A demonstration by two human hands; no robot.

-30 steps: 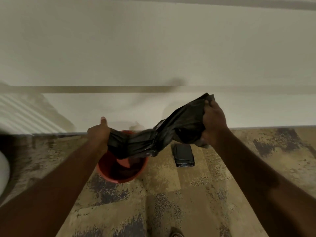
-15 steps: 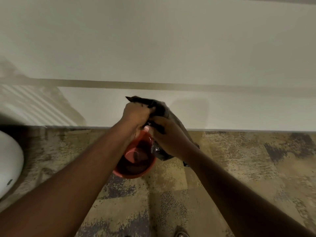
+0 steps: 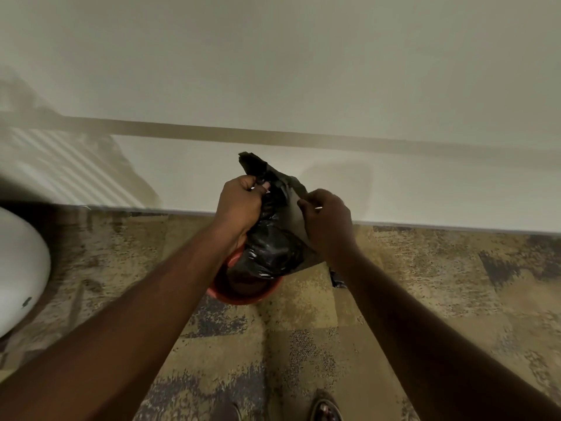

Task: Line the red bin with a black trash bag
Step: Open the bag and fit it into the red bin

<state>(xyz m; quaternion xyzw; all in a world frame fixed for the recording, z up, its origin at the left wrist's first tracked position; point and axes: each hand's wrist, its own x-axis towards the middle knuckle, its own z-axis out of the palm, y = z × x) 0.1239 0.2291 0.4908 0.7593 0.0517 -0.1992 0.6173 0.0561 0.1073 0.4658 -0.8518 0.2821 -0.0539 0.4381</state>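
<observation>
A small red bin (image 3: 243, 294) stands on the patterned floor close to the wall, mostly covered from above by my arms. I hold a crumpled black trash bag (image 3: 271, 238) right over its mouth. My left hand (image 3: 239, 208) is clenched on the bag's upper left part. My right hand (image 3: 328, 223) pinches the bag's right edge between thumb and fingers. A corner of the bag sticks up above my left hand. The bag's bottom hangs just above the bin's opening; whether it touches the rim is hidden.
A white wall with a tan stripe (image 3: 303, 138) runs behind the bin. A white rounded fixture (image 3: 18, 268) sits at the far left. A folded black packet (image 3: 337, 279) lies on the floor behind my right forearm. My foot in a sandal (image 3: 324, 410) shows below.
One second ago the bag was stretched wide between my hands. Both hands then came together above the bin; now they have parted slightly, the right hand pulling one edge rightward.
</observation>
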